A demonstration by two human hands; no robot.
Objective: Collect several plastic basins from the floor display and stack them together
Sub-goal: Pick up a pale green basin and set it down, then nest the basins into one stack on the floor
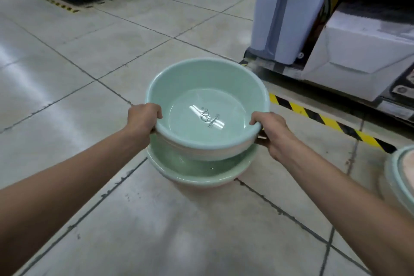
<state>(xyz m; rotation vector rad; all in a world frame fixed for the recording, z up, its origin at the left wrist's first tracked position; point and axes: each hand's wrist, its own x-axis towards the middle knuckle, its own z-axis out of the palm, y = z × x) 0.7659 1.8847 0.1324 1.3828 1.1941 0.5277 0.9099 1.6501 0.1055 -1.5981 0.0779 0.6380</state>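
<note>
Top basin (201,76): mint green, upright, centre of the frame; held by opposite sides of its rim, apparently to keep it level for nesting
Left grip (143,116): closed on the near-left rim; fingers hooked over the lip and into the bowl
Right grip (271,130): clasping the near-right rim of the same basin; fingertips inside, palm under the lip
Lower basin (201,170): on the floor (89,56) just below centre, mouth up, green inside; the top basin's base hangs within its opening; whether the two touch cannot be told
Third basin (401,177): cut off at the lower right edge, apart from the pair; likely a later pick
Tape (324,119): yellow and black, running from centre right toward the right edge along the display
Stage: stacking looks under way; an even two-handed hold suits centring one bowl over the other
Risk: a tilted drop could jam the rims
</note>
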